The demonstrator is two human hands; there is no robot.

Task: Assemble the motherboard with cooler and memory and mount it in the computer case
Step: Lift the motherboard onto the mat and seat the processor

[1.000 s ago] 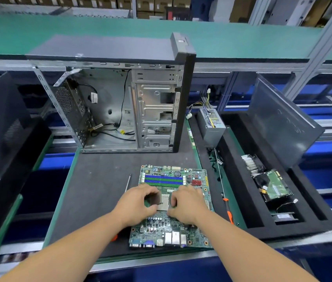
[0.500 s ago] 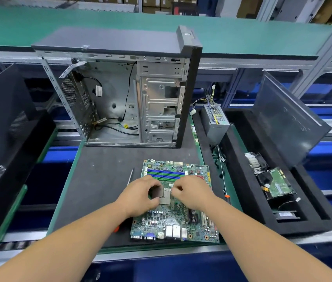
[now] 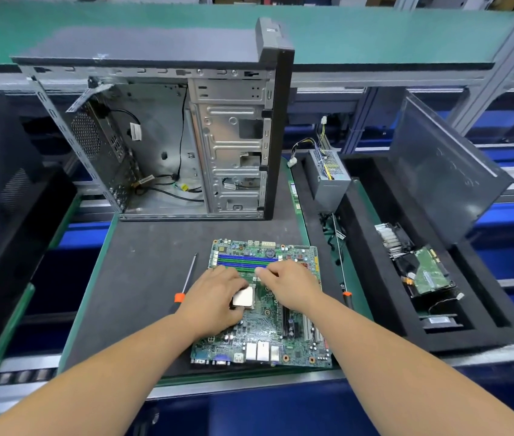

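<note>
A green motherboard (image 3: pixel 265 335) lies flat on the dark mat (image 3: pixel 142 278), its blue and green memory slots (image 3: pixel 246 261) at the far edge. My left hand (image 3: pixel 214 300) rests on the board and grips the square silver processor (image 3: pixel 243 297) at its edges. My right hand (image 3: pixel 290 287) rests on the board just right of the socket, fingers curled, the fingertips near the memory slots. The open computer case (image 3: pixel 167 136) stands upright behind the board, with loose cables on its floor.
A screwdriver with an orange collar (image 3: pixel 186 280) lies left of the board; another (image 3: pixel 342 269) lies to its right. A power supply (image 3: pixel 328 174) stands at the back right. The black foam tray (image 3: pixel 375 278) holds a heatsink cooler (image 3: pixel 394 240) and a hard drive (image 3: pixel 428 275).
The view has tilted a little. My left hand has shifted so the silver processor shows under its fingers. My right hand has slid slightly toward the memory slots.
</note>
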